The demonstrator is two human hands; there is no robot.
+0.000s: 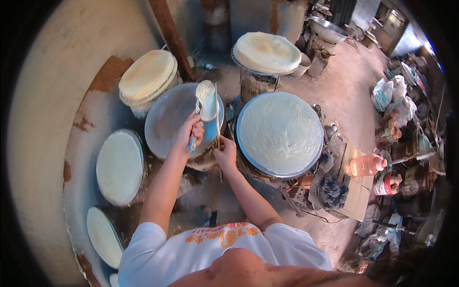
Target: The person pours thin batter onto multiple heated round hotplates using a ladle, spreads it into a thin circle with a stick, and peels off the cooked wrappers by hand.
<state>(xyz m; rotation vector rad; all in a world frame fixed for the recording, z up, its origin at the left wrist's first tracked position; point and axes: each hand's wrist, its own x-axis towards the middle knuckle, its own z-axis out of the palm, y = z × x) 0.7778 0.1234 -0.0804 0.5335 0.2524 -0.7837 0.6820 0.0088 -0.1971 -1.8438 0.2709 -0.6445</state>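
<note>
Left fingers [196, 129] curl around the handle of a white-coated scoop [208, 103] over the bare pan [165, 120]; right fingers [223, 142] pinch a thin stick [218, 109] beside it. Keeping the scoop level should limit drips. Rightward, batter [279, 134] covers another pan [249, 160]. Orange and red lettering marks the shirt [282, 241].

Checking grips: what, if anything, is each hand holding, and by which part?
Left hand: a scoop, by its handle. Right hand: a thin stick, toward its lower end.
</note>
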